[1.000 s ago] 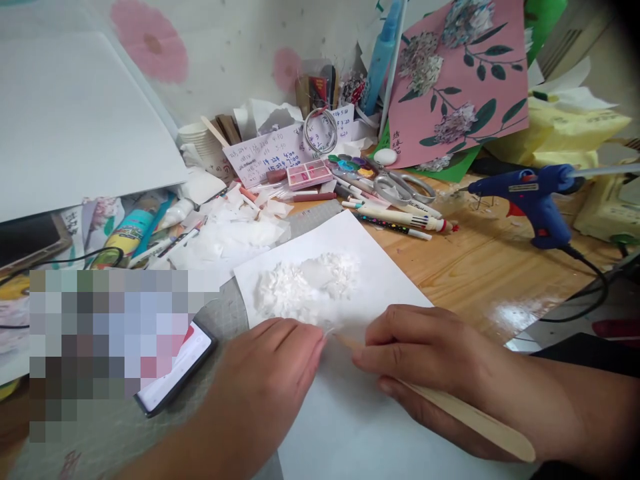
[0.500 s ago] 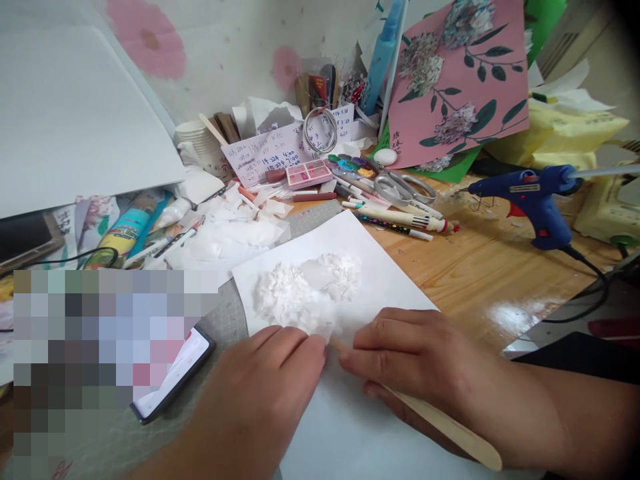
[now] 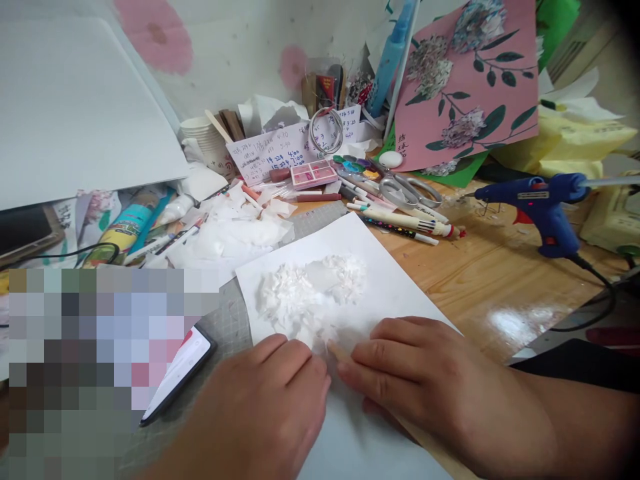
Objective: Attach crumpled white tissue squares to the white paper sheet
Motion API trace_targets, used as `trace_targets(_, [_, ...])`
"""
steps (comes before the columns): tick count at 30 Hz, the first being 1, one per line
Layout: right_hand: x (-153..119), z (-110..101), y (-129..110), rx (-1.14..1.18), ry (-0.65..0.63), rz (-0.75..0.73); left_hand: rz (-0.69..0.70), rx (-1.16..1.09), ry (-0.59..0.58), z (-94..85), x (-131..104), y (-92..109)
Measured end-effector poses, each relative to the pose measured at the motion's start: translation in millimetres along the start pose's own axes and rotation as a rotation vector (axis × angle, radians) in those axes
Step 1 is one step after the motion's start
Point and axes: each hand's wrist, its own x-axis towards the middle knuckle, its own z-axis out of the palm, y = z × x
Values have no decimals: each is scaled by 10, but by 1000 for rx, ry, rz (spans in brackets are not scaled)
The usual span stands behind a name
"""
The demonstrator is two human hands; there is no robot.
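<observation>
On a white sheet of paper (image 3: 385, 267) lie crumpled white paper clusters (image 3: 287, 293), with another cluster (image 3: 350, 275) to their right. My right hand (image 3: 425, 380) is closed around a flat wooden stick (image 3: 341, 351), whose tip touches the lowest white paper bits near the middle of the sheet. The rest of the stick is mostly hidden under the hand. Just left of the tip, my left hand (image 3: 280, 393) is closed with its fingers curled down at the lower edge of the clusters; what it holds, if anything, is hidden.
A blue glue gun (image 3: 543, 203) stands at the right. Behind the sheet lie pens (image 3: 400, 230), scissors (image 3: 405, 190) and white paper scraps (image 3: 225, 230). A pink flower picture (image 3: 470, 87) leans at the back. A phone (image 3: 177, 373) rests on the grey mat (image 3: 233, 327) at the left.
The view has shifted slightly. My right hand has turned and now covers most of the stick's far end, which showed before. Both hands sit slightly lower in view.
</observation>
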Motion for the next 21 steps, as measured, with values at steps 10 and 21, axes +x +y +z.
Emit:
trace_targets(10, [-15, -73, 74, 228, 179, 105, -94, -49, 210, -56, 36, -41])
trace_targets(21, [-2, -91, 47, 213, 2, 30, -13, -68, 98, 46, 26, -15])
